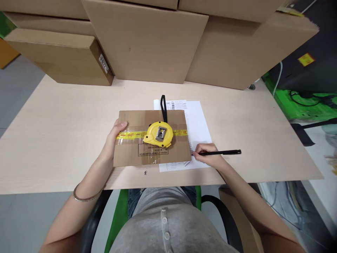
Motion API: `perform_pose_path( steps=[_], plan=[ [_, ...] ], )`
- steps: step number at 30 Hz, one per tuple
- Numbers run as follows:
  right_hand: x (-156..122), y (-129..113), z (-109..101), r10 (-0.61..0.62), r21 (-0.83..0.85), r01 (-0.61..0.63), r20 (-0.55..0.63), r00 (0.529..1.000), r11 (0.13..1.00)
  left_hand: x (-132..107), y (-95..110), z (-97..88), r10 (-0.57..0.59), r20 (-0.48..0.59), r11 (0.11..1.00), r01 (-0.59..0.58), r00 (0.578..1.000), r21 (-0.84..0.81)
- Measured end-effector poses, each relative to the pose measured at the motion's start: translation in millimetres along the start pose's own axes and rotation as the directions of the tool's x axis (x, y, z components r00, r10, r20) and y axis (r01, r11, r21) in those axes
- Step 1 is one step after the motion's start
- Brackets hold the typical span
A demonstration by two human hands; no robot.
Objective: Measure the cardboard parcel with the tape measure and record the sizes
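My left hand (115, 135) grips the left edge of a small cardboard box (129, 151), its thumb lying on the top face. Yellow printed tape and clear tape cross that face. On the box rests a yellow tape measure (153, 133) with a metal clip and a black wrist strap (163, 109). Under the box lie printed paper sheets (198, 119), showing at its right and along its near and far edges. My right hand (207, 154) is closed around a black pen (223, 152), resting on the paper by the box's lower right corner. The pen's tip is hard to make out.
Large cardboard boxes (147, 45) stand along the table's back edge, with a smaller taped box (63, 58) at the left. The pale wooden table (52, 140) ends just before my body. A small dark mark (145, 172) lies near its front edge. Cables and green surfaces are at right.
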State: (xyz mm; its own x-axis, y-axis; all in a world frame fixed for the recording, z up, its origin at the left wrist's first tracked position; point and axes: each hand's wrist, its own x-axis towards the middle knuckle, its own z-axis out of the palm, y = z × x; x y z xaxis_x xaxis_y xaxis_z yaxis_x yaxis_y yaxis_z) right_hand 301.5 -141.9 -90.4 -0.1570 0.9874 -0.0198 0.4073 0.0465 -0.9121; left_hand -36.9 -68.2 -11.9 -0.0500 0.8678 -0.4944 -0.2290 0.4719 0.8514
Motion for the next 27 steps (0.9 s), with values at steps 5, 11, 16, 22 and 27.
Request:
perform_pose_path(
  steps=[5,11,16,22,27],
  plan=[
    [-0.7,-0.8,-0.2,0.017,-0.001,-0.017,0.040,0.999,1.000,-2.0,2.1,1.6,-0.003,-0.011,1.000,0.003,1.000,0.011],
    [-1.1,-0.6,-0.5,0.036,-0.007,-0.036,0.038,0.999,0.999,-3.4,2.4,1.7,0.000,-0.011,1.000,0.000,1.000,0.009],
    [0.0,-4.7,-1.8,0.039,-0.010,-0.038,0.053,0.998,0.999,-3.5,1.8,2.1,0.008,-0.026,1.000,-0.008,1.000,-0.005],
    [-0.4,-1.5,-1.5,0.041,-0.004,-0.041,0.039,0.998,0.999,-2.7,0.4,1.2,0.001,-0.026,1.000,-0.001,1.000,-0.018],
    [-1.0,-0.4,-1.8,0.041,0.003,-0.042,0.044,0.998,0.999,-3.3,0.0,1.1,0.009,-0.015,1.000,-0.009,1.000,-0.013]
  ],
)
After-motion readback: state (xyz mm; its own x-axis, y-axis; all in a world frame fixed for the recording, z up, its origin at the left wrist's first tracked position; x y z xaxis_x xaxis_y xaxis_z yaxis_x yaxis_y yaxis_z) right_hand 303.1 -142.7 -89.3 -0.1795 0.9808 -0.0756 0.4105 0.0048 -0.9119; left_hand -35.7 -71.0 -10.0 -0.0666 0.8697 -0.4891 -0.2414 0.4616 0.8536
